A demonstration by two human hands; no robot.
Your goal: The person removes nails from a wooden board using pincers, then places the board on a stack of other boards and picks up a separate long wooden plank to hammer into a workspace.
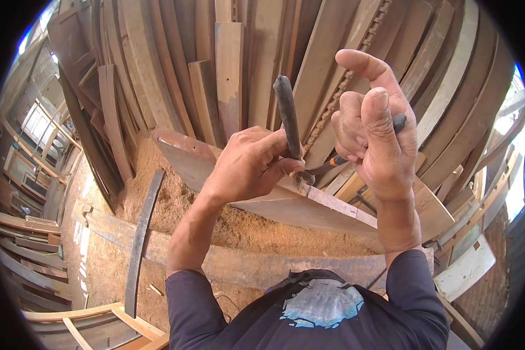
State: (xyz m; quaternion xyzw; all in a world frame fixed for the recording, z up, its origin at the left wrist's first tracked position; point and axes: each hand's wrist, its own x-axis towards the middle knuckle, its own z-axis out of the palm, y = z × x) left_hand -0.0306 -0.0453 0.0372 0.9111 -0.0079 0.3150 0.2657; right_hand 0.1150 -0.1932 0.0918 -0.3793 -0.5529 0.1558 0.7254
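Observation:
My left hand (248, 160) grips a dark, thick rod-like tool (286, 105) between thumb and fingers. The rod stands nearly upright, with its lower end close to the top edge of a wooden plank (332, 204). My right hand (379, 125) has its lower fingers curled round a black-and-orange-handled tool (336, 160), which looks like a hammer. Its index finger and thumb are raised off the handle. The dark head of that tool (310, 175) lies beside the plank's edge, just below the left fingertips. Whether the two tools touch, I cannot tell.
Many tall boards (230, 64) lean in a row at the back. Sawdust (239, 227) covers the ground beneath the plank. A curved beam (216, 256) crosses nearer me, with a dark strip (141, 239) over its left part. A light wooden frame (99, 315) sits at lower left.

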